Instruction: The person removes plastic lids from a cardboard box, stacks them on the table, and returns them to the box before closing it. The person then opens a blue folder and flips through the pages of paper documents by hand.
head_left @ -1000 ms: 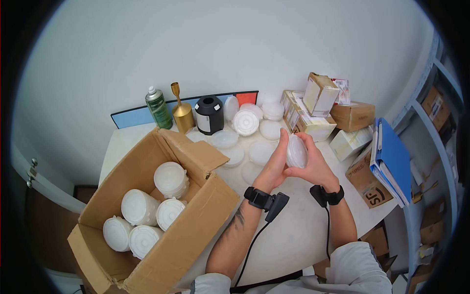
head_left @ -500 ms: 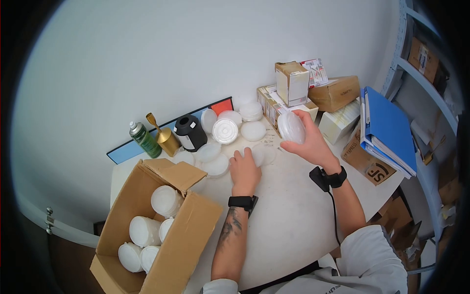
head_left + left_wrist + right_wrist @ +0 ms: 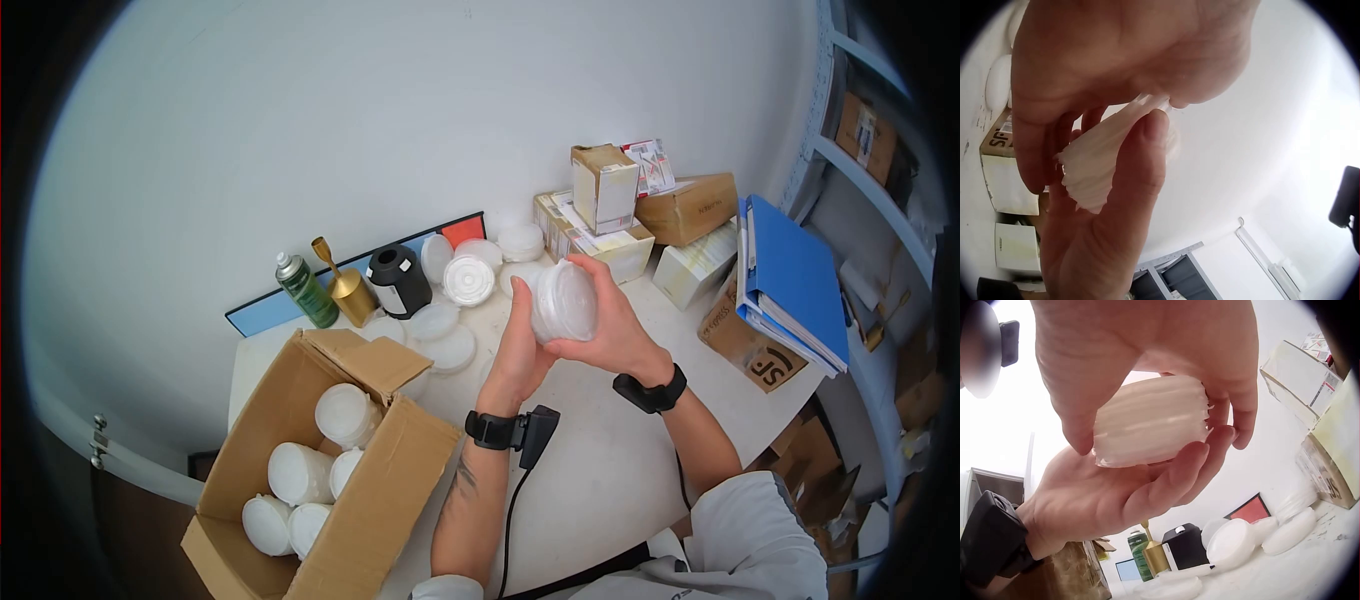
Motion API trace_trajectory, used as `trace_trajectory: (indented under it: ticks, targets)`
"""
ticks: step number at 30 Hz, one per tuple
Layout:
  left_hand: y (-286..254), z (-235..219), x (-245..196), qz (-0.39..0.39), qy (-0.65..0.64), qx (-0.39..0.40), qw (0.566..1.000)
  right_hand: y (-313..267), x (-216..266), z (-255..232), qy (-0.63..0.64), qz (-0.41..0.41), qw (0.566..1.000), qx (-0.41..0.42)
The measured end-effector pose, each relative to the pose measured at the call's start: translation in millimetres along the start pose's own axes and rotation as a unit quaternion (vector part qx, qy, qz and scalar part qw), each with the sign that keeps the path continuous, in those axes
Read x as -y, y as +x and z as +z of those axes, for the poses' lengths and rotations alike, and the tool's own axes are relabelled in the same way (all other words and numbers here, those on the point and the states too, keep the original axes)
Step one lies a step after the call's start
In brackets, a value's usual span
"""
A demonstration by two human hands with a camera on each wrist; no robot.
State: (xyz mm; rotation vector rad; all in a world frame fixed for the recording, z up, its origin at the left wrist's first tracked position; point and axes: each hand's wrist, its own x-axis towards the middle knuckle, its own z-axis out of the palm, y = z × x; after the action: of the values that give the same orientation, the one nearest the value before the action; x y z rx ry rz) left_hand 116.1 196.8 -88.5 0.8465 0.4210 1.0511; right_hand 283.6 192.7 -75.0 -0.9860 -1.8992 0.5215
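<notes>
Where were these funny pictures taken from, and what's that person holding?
There's no robot, just a person. The wide picture comes from a camera on the head; the two close ones come from black wrist cameras. The bare left-hand grip and right-hand grip hold a stack of round, translucent white discs, perhaps plastic lids. More whitish discs sit on the white table, near a green spray can. At the left, an open brown cardboard box holds white lidded tubs.

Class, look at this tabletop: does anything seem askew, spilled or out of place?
Yes: loose lids lie scattered near the black canister, one lid tipped on edge beside it, untidy compared with the lid stack the right hand holds. No spill shows.
</notes>
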Motion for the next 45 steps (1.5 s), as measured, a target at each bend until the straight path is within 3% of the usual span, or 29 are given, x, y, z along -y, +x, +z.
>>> trace_trajectory:
  ticks: [6, 8, 11, 13, 15, 17, 19, 21, 22, 24, 26, 27, 28, 31, 37, 39, 41, 43, 45]
  targets:
    - [-5.1, 8.7, -8.6, -0.027, 0.017, -0.003, 0.999, 2.6, 5.5, 3.9, -0.007, 0.010, 1.000, 0.005]
    - [-6.4, 8.6, -8.6, -0.039, 0.020, 0.007, 0.999, 3.2, 5.5, 3.2, 0.086, 0.081, 0.993, 0.010]
    - [-5.2, 9.3, -5.9, -0.037, 0.014, 0.016, 0.999, -2.9, 6.4, 3.2, -0.023, 0.005, 1.000, 0.015]
    - [-2.7, 1.9, -1.1, -0.027, 0.080, 0.057, 0.995, -7.5, 7.0, 8.7, -0.024, 0.007, 1.000, -0.001]
    - [8.7, -6.4, 12.1, 0.015, 0.171, 0.025, 0.985, -8.3, -0.1, 12.9, 0.022, 0.010, 1.000, -0.010]
    - [7.7, -5.3, 12.0, -0.005, 0.211, 0.007, 0.977, -9.9, -6.8, 14.4, -0.007, -0.004, 1.000, -0.027]
    - [-3.5, -1.0, -1.8, -0.020, 0.128, 0.023, 0.991, -7.0, -13.2, 9.8, -0.040, -0.031, 0.997, -0.061]
    - [-7.9, -7.6, -3.6, 0.004, 0.028, 0.033, 0.999, 4.9, 3.6, 10.1, -0.015, -0.006, 0.991, -0.129]
    - [-2.8, -11.8, 2.3, 0.016, -0.015, 0.015, 1.000, 15.2, 18.2, 7.5, -0.014, -0.052, 0.992, -0.117]
    - [13.5, -25.7, 18.1, 0.027, 0.001, -0.030, 0.999, 40.2, 78.9, 27.2, 0.017, -0.137, 0.989, -0.058]
    - [29.0, -26.1, 27.0, 0.050, 0.030, -0.080, 0.995, 59.7, 140.3, 60.9, 0.047, -0.138, 0.986, 0.080]
    - [55.0, -22.2, 55.3, 0.242, 0.043, -0.099, 0.964, 69.2, 167.7, 85.7, 0.073, -0.146, 0.973, 0.166]
    - [58.1, -22.6, 59.1, 0.244, 0.038, -0.102, 0.964, 79.7, 187.3, 108.8, 0.099, -0.154, 0.951, 0.249]
    - [63.9, -22.9, 67.3, 0.261, 0.047, -0.083, 0.960, 110.0, 209.0, 160.5, 0.001, -0.197, 0.863, 0.466]
    - [70.7, -22.3, 79.0, 0.301, 0.070, -0.051, 0.950, 104.6, 218.9, 237.8, -0.054, -0.194, 0.755, 0.624]
    - [71.4, -22.2, 81.0, 0.311, 0.071, -0.037, 0.947, 103.5, 218.7, 246.1, -0.095, -0.122, 0.677, 0.720]
    - [73.6, -22.4, 84.1, 0.321, 0.075, -0.021, 0.944, 103.5, 225.3, 246.3, -0.104, -0.080, 0.670, 0.731]
    - [73.7, -22.7, 85.2, 0.331, 0.079, -0.002, 0.940, 104.6, 230.1, 247.8, -0.173, 0.058, 0.692, 0.698]
    - [74.0, -22.7, 86.3, 0.342, 0.087, 0.016, 0.936, 106.4, 227.5, 249.0, -0.200, 0.053, 0.700, 0.684]
